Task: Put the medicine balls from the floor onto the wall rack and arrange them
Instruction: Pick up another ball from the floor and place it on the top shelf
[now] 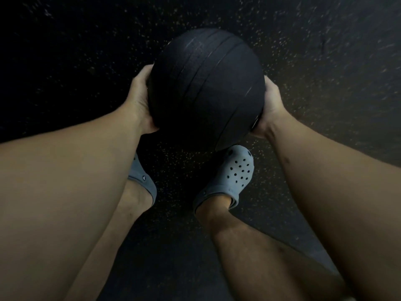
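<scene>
A large black medicine ball (206, 88) with curved grooves across its surface fills the middle of the view, held above the floor. My left hand (142, 98) presses against its left side and my right hand (270, 105) cups its right side, so both hands grip it between them. The fingers of both hands are mostly hidden behind the ball. The wall rack is not in view.
Dark speckled rubber floor (325, 51) lies all around. My feet in grey clogs stand directly below the ball: the right clog (235, 172) and the left clog (144, 181), partly hidden by my left forearm.
</scene>
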Tool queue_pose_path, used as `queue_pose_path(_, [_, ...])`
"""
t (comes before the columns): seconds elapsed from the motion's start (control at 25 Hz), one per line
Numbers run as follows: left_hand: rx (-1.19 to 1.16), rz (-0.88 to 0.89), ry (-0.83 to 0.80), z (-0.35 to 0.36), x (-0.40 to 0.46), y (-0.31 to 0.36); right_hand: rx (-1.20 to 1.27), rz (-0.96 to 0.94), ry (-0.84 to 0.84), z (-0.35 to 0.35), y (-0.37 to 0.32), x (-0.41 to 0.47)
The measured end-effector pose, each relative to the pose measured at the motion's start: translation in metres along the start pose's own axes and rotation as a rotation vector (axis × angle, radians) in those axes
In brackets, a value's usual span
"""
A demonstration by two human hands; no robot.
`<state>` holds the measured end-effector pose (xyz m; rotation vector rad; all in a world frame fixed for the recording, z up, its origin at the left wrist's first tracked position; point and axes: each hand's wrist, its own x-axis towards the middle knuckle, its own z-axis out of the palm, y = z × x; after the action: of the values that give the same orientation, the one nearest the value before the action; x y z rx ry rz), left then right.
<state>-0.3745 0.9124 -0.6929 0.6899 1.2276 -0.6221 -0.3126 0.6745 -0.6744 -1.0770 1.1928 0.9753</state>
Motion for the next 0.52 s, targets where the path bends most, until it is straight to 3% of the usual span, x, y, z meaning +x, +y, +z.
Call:
queue_pose_path(0.28, [-0.055, 0.041, 0.037, 0.015, -0.116, 0.032, 0.047, -0.044, 0.004, 0.019, -0.006, -0.119])
queue_pose_path(0.52, [-0.125, 0.211, -0.02, 0.029, -0.342, 0.108, -0.05, -0.177, -0.161, 0.09, -0.058, -0.336])
